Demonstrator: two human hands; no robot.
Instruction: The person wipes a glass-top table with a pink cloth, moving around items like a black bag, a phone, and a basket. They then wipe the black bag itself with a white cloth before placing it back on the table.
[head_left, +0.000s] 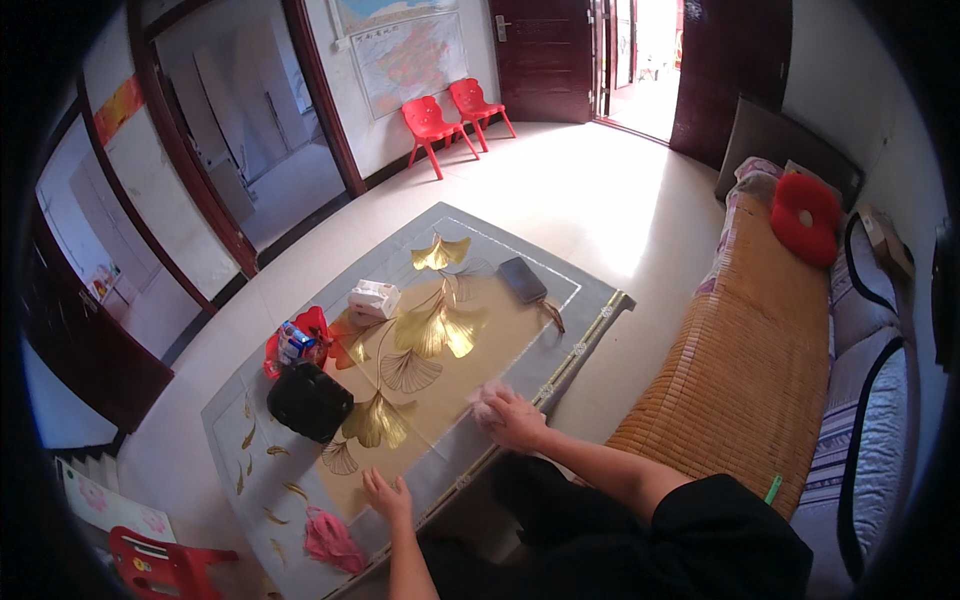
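Observation:
My right hand (516, 421) is shut on a bunched pale pink cloth (484, 397), pressed to the table's near edge. The fingers of my left hand (388, 495) are apart, and it rests on the tablecloth (450, 420), which is grey and tan with gold ginkgo leaves. A darker pink cloth (328, 538) lies crumpled to the left of that hand. Beyond it stands a black object (309, 401), too dark to identify. A red container (315, 322) behind this holds a blue packet (295, 341).
A white tissue pack (373, 298) and a dark phone or wallet with a strap (523, 280) lie farther back on the table. On the right runs a sofa with a woven mat (727, 360) and a red cushion (806, 217). A red chair (169, 562) stands at lower left.

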